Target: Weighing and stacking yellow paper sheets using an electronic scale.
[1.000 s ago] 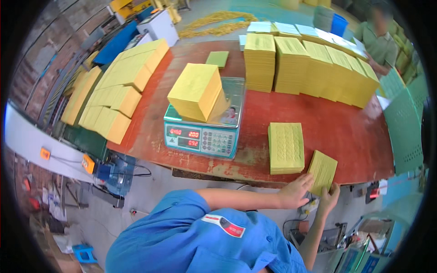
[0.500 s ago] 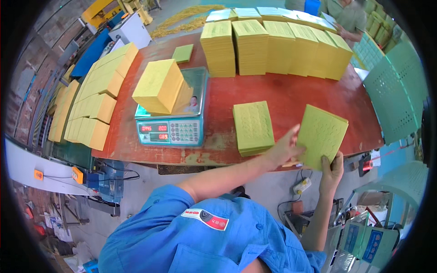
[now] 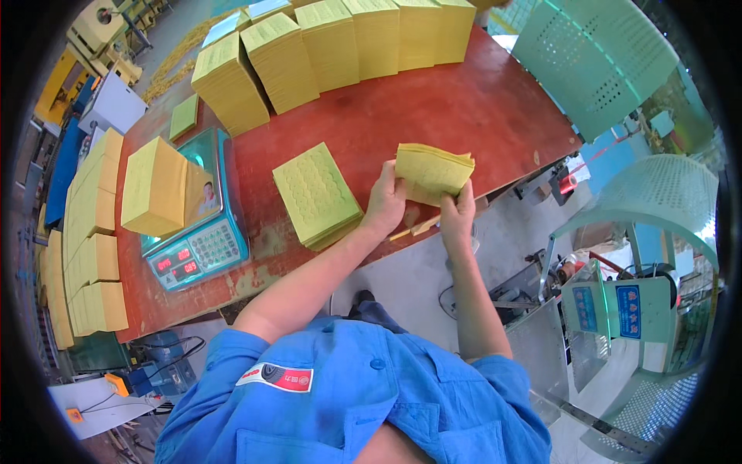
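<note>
My left hand (image 3: pixel 386 199) and my right hand (image 3: pixel 458 214) hold a thin stack of yellow paper sheets (image 3: pixel 431 173) between them, over the front edge of the red table (image 3: pixel 495 108). The held sheets are tilted and bent, and their upper edges are slightly uneven. Fingers of both hands are closed on the near side corners, with the fingertips partly hidden behind the paper. Left of my left forearm lies a thicker stack of yellow sheets (image 3: pixel 315 192) with a wavy embossed pattern on top.
A teal digital scale (image 3: pixel 202 249) at the left bears a tall yellow paper block (image 3: pixel 154 185). Tall paper stacks (image 3: pixel 332 50) line the far side, and more paper blocks (image 3: pixel 93 240) the left. Perforated green panels (image 3: pixel 595 62) and a perforated chair (image 3: pixel 657 193) stand to the right.
My view has swung to the right. My left hand, earlier blurred at the sheets' left edge, now grips them. The sheets have tipped from facing me broadly to a bent, foreshortened pose.
</note>
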Available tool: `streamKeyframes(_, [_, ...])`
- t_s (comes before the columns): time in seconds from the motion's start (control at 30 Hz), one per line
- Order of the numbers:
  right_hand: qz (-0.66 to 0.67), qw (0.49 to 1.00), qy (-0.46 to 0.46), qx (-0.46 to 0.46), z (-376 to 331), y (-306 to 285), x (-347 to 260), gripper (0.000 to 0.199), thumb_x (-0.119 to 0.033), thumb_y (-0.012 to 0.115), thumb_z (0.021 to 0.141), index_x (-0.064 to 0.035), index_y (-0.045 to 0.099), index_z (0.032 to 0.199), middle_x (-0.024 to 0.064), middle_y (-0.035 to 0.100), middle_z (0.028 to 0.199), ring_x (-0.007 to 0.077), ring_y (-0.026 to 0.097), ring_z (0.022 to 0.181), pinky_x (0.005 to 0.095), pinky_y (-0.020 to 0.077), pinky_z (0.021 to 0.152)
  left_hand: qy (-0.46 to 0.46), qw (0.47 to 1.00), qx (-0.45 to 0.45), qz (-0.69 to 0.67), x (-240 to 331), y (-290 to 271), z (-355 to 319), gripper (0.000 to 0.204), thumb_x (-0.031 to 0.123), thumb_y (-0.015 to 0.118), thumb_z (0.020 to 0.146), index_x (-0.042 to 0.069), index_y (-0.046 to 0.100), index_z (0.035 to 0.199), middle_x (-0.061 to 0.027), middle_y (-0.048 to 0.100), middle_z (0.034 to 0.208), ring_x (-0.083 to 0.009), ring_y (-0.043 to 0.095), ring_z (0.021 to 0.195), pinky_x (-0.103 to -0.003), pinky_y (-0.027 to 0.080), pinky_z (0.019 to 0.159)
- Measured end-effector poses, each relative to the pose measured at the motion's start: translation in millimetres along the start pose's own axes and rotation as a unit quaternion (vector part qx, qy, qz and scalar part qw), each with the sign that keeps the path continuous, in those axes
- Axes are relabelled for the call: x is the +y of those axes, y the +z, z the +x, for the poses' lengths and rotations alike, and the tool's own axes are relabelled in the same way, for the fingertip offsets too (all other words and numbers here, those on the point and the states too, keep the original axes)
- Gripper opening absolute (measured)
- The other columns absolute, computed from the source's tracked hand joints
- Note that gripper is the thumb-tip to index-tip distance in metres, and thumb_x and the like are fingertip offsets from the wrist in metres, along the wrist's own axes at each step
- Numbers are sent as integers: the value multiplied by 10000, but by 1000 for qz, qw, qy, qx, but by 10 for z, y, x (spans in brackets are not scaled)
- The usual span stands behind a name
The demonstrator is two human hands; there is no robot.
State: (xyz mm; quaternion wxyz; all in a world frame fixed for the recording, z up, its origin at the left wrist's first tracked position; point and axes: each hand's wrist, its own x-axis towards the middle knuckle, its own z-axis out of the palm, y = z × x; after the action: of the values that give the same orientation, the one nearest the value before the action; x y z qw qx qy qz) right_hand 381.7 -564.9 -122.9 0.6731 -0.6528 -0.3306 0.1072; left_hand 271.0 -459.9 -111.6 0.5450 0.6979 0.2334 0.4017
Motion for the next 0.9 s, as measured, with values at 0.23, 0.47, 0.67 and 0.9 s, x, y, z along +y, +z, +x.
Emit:
streamKeyframes(0.23, [-64,997,-16,-33,-41,198,-575,183,3,504,925,6,528,1106,29,560,921,106,521,854,258,446,757,-28,998,-11,46,326,-483,-91,138,63,459,973,39,483,1106,-166,625,936,-287,617,897,-391,482,782])
streamKeyframes(0.47, [75,966,15,-246,-85,812,-1669,134,52,540,896,20,595,1014,15,608,854,59,545,722,213,447,641,-62,998,-23,1,1429,-2027,-433,129,124,642,910,19,587,961,-2,574,812,-61,500,771,-252,443,689])
streamKeyframes(0.67, [138,893,99,-416,-265,2494,-2470,181,-119,587,895,45,613,969,64,602,821,108,556,659,262,457,550,-135,985,90,-62,1991,-3927,-597,134,179,653,898,54,661,944,11,651,822,-67,604,716,-251,501,659])
streamKeyframes(0.9, [194,843,184,-466,-320,4148,-2497,234,-181,621,927,39,626,1006,67,637,814,131,610,690,255,485,602,-223,970,101,-6,1879,-5565,-222,185,293,694,886,113,654,886,-2,674,816,-83,616,665,-247,510,614])
